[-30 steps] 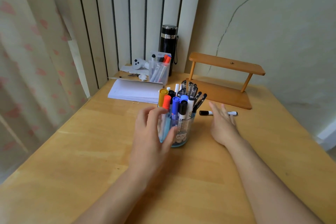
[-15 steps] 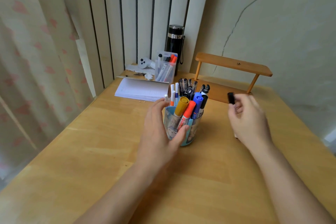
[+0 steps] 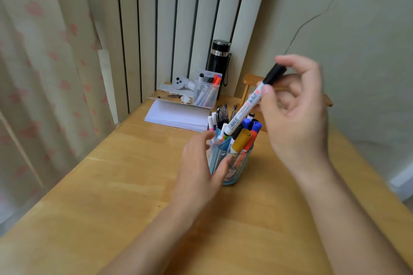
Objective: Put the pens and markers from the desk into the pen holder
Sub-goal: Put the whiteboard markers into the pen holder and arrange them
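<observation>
A clear blue pen holder [image 3: 240, 163] stands mid-desk, crammed with several pens and markers, among them a yellow-capped one [image 3: 242, 139]. My left hand [image 3: 199, 169] wraps around the holder's left side. My right hand [image 3: 297, 114] is raised above and right of the holder and pinches a white marker with a black cap [image 3: 248, 107]. The marker slants down to the left, its lower end just over the pens in the holder.
At the back of the wooden desk [image 3: 134, 196] lie a stack of white paper [image 3: 178, 116], a clear box of markers [image 3: 206, 91], a white controller [image 3: 182, 82] and a black flask [image 3: 219, 60]. A small wooden shelf [image 3: 250, 82] shows behind my right hand.
My right hand picked the white marker up from the desk by the shelf, lifted it and brought it over the holder. My left hand stayed on the holder.
</observation>
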